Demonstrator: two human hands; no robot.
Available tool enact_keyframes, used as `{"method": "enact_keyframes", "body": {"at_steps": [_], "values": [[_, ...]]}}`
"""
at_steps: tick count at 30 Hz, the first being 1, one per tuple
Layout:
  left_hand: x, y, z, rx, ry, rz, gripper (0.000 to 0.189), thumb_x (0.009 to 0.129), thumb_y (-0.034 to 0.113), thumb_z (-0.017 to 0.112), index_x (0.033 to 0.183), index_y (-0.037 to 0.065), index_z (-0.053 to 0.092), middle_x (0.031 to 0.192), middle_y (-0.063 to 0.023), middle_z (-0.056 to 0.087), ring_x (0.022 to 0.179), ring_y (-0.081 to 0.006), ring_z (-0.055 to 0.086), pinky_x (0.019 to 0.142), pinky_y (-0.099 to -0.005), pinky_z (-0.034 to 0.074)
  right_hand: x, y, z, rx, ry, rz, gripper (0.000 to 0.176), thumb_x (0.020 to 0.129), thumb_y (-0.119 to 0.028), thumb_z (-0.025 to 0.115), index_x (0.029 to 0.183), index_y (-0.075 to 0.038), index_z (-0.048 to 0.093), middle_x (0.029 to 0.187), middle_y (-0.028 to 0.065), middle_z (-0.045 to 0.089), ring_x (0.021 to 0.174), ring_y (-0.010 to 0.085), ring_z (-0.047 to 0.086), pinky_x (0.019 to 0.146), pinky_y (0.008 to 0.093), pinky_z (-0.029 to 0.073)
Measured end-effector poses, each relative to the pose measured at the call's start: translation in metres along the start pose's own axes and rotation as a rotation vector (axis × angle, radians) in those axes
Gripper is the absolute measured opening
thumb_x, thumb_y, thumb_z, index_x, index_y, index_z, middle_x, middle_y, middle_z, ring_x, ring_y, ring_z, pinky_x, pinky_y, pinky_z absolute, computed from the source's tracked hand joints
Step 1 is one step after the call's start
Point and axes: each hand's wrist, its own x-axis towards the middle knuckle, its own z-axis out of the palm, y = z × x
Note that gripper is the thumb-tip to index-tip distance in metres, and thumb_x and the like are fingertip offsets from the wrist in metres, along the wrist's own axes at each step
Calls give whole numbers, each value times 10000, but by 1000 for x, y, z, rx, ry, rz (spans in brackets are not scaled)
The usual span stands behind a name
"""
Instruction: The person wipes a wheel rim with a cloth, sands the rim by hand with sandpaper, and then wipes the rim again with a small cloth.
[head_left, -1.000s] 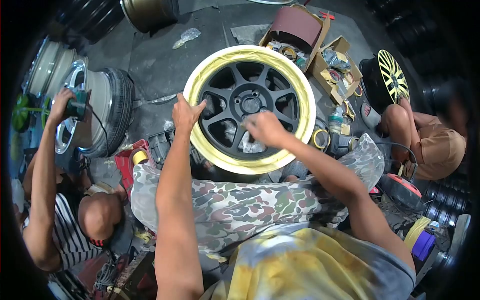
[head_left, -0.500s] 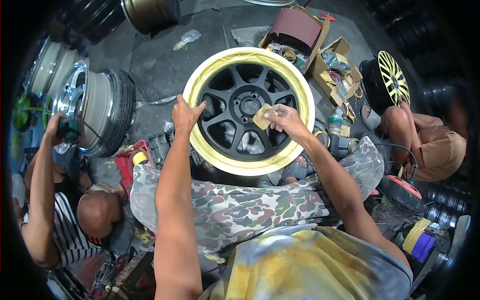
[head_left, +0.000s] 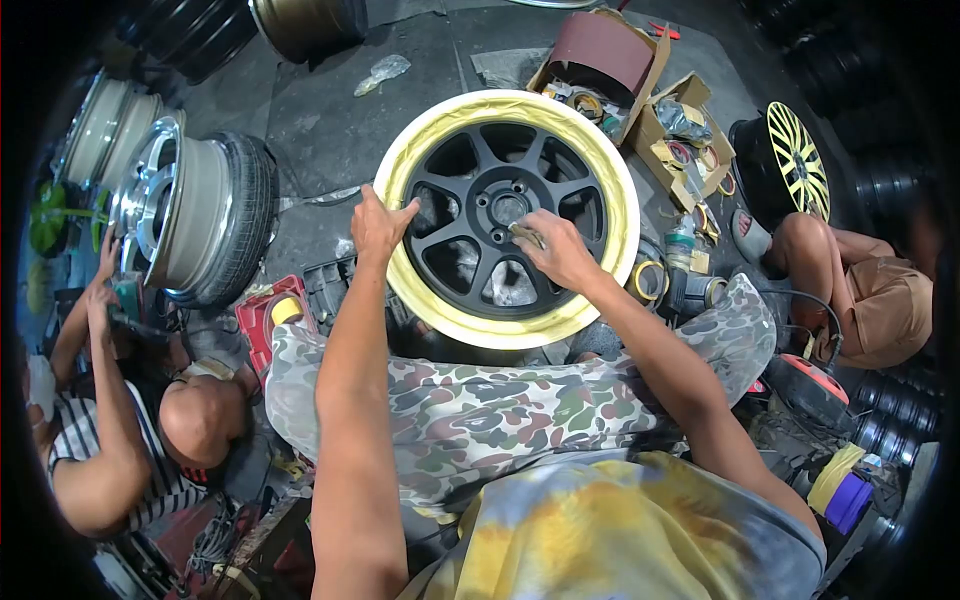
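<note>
A dark multi-spoke wheel (head_left: 462, 238) with its rim covered in yellow masking (head_left: 432, 308) lies face up before my knees. My left hand (head_left: 380, 225) grips the rim's left edge, thumb reaching in over the yellow covering. Near the wheel's hub, my right hand (head_left: 555, 250) holds a small tan pad (head_left: 527, 236) against the dark face, just right of the centre hole. The fingers cover much of the pad.
Cardboard boxes (head_left: 650, 140) of tape rolls stand at upper right. Chrome wheels (head_left: 190, 215) and a co-worker (head_left: 130, 440) are at left. Another person (head_left: 850, 270) sits at right beside a yellow-spoked wheel (head_left: 797, 160). A red-and-black tool (head_left: 815, 385) lies at lower right.
My right hand has turned and lowered the pad onto the wheel near the hub. My left hand stays on the rim. The left co-worker's hands have come together.
</note>
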Motion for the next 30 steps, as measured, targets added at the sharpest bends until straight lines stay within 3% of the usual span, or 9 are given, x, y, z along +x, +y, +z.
{"method": "enact_keyframes", "body": {"at_steps": [3, 8, 14, 16, 19, 24, 26, 28, 30], "values": [[0, 1, 1, 7, -3, -10, 835, 709, 553, 818, 1177, -69, 515, 1090, -341, 681, 1071, -491, 653, 947, -511, 516, 11, -6, 21, -118, 42, -148, 223, 885, -128, 701, 1072, -8, 713, 988, 204, 643, 916, 407, 662, 804, 494, 532], [1, 1, 1, 5, -11, -22, 833, 707, 544, 828, 1181, -66, 517, 1085, -340, 684, 1067, -490, 656, 951, -512, 516, 24, -4, 53, -240, -59, -69, 211, 910, -122, 651, 1050, 27, 704, 997, 206, 636, 931, 416, 650, 840, 485, 538], [1, 0, 5, 4, 14, -4, 802, 716, 495, 838, 1201, -57, 516, 1068, -304, 704, 1038, -459, 681, 923, -502, 544, 29, 4, 54, -371, -126, -218, 196, 916, -100, 605, 1036, 37, 677, 1063, 198, 613, 1013, 380, 621, 880, 472, 520], [1, 0, 3, 4, 20, -8, 802, 713, 493, 839, 1197, -59, 517, 1064, -305, 704, 1034, -461, 681, 923, -503, 543, 45, 6, 64, -505, -23, -278, 191, 897, -73, 596, 1041, 19, 682, 1045, 197, 615, 992, 385, 623, 861, 477, 520], [-1, 2, 3, 18, 11, -20, 814, 714, 505, 835, 1209, -57, 518, 1069, -307, 702, 1036, -464, 680, 925, -505, 544, 49, 10, 69, -482, -31, -231, 268, 896, -40, 567, 1135, 30, 667, 983, 195, 594, 950, 380, 614, 848, 459, 500], [2, -3, 6, 24, 10, -6, 844, 712, 516, 837, 1237, -59, 511, 1069, -306, 702, 1040, -461, 680, 928, -501, 547, 19, 4, 43, -448, -148, -277, 283, 879, -19, 561, 1140, 10, 666, 1015, 168, 591, 938, 352, 610, 817, 460, 479], [0, 0, 4, 15, -1, -10, 862, 710, 519, 839, 1252, -62, 503, 1070, -308, 702, 1042, -462, 680, 929, -498, 548, 33, 2, 52, -627, -39, -403, 231, 803, -41, 610, 1018, -18, 690, 1019, 117, 615, 993, 293, 606, 864, 417, 467], [2, -1, 6, 27, -1, -17, 863, 711, 517, 840, 1254, -61, 501, 1070, -309, 701, 1042, -462, 680, 928, -498, 547, 44, -1, 59, -701, -26, -349, 188, 812, -65, 603, 974, -41, 693, 1025, 99, 610, 992, 262, 590, 859, 387, 442], [4, -4, 7, 39, -1, -17, 863, 711, 515, 841, 1257, -60, 499, 1071, -310, 701, 1043, -461, 680, 927, -499, 547, 39, -5, 57, -728, -47, -289, 349, 844, -28, 572, 1180, 21, 653, 1059, 114, 593, 976, 281, 578, 836, 402, 443]]}}
